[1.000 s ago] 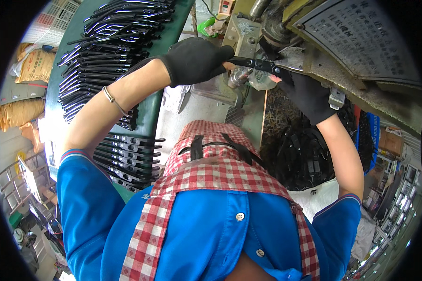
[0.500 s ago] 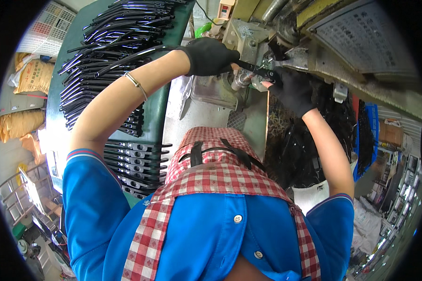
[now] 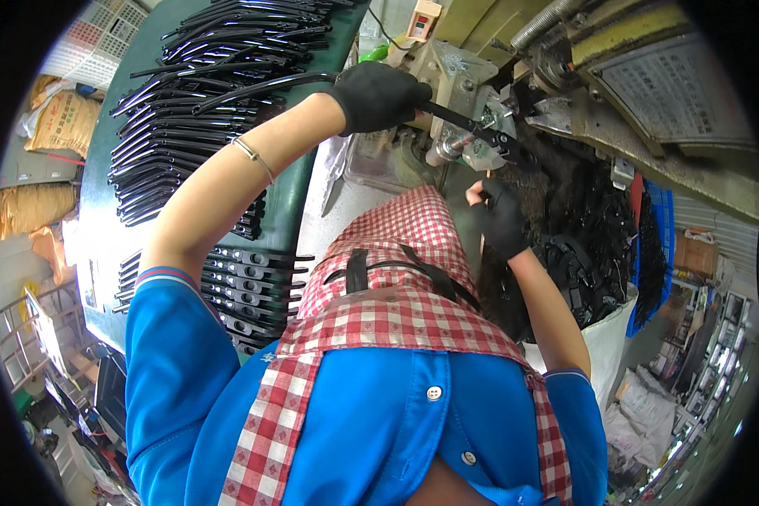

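My left hand (image 3: 381, 98), in a black glove, is closed around a long, bent black tube (image 3: 458, 116). Its thin end sticks out to the left past my wrist. The wider, flattened end lies over a round metal post (image 3: 444, 153) on the machine, with pale greasy-looking material around it. My right hand (image 3: 499, 218), gloved with bare fingertips showing, is apart from the tube, just nearer to me. Its thumb and fingers are curled together; whatever they may pinch is too small to make out.
A green table (image 3: 299, 181) at the left carries rows of similar black tubes (image 3: 173, 148). Heavy machine parts (image 3: 641, 126) overhang at the upper right. Below them, a white container (image 3: 618, 325) holds black parts (image 3: 578, 270), beside a blue crate (image 3: 662, 253).
My right hand has come away from the tube's flattened end and moved back toward me, its fingers curled. My left hand keeps its grip with little movement. The whole view has shifted slightly.
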Available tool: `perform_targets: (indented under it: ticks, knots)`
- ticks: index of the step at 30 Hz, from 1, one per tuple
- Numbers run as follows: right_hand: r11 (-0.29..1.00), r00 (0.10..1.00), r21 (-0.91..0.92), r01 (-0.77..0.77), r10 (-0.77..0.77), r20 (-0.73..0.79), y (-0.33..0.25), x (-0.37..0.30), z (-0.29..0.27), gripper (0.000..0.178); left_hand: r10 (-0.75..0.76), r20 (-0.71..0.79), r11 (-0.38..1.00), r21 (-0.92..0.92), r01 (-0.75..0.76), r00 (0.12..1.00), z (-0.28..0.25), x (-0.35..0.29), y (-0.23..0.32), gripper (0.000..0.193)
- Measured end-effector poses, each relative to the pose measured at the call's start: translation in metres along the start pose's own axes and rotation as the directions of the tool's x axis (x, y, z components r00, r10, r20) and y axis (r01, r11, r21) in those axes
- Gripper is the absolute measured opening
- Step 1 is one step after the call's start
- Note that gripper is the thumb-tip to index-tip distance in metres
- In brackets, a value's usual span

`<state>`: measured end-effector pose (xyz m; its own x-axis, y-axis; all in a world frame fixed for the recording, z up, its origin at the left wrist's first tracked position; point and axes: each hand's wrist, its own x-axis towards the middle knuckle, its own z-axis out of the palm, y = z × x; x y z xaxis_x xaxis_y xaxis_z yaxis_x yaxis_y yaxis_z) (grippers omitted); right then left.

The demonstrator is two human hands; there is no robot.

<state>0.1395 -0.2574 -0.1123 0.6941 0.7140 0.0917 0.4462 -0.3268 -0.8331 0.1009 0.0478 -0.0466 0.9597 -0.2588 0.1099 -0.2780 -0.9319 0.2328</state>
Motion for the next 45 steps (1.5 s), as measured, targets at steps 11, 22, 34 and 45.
perform_targets:
  ticks: [11,22,34,45]
  knots:
    - [0.692,0.964,-0.692,-0.205,0.264,-0.022,0.123,0.103,-0.008,0.039,-0.017,0.006,1.0,-0.025,0.017,1.0,-0.014,-0.013,-0.002,0.039]
    - [0.631,0.999,-0.775,-0.024,0.049,0.009,0.131,0.118,0.002,0.032,-0.011,-0.057,0.987,-0.158,0.002,0.998,-0.035,-0.053,0.031,0.035]
    - [0.519,0.977,0.83,-0.203,0.169,0.133,0.027,0.1,-0.046,0.007,-0.627,0.498,0.745,0.161,0.647,0.599,0.04,-0.441,-0.013,0.021]
    - [0.841,0.971,0.493,-0.223,0.238,0.032,-0.043,0.095,-0.046,0.015,-0.91,0.097,0.414,0.14,0.9,0.403,0.041,-0.453,0.016,0.019]
